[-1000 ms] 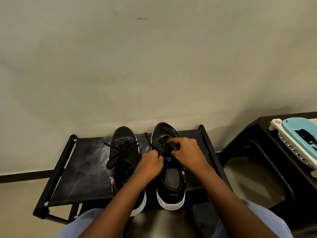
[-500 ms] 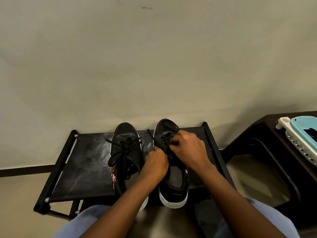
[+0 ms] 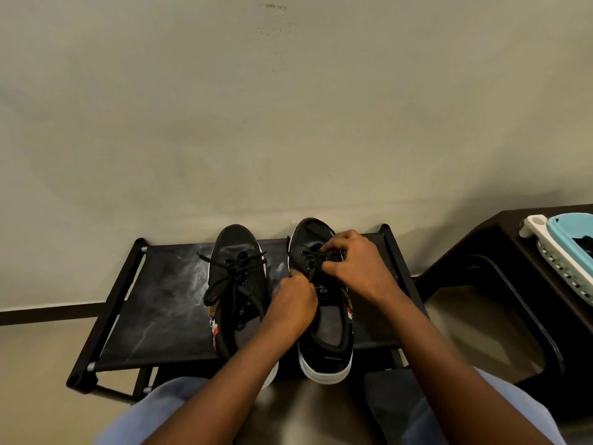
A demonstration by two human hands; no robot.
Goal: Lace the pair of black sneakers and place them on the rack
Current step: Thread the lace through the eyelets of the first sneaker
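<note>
rack (image 3: 154,313) against wall | two sneakers side by side on rack: left sneaker (image 3: 236,268), right sneaker (image 3: 324,335) | basket (image 3: 558,252) far right

My left hand (image 3: 293,300) hides the lace end it pinches; my forearm covers the left sneaker (image 3: 236,284) heel at the rack (image 3: 154,316) front edge; the basket (image 3: 564,252) runs off frame.
</note>
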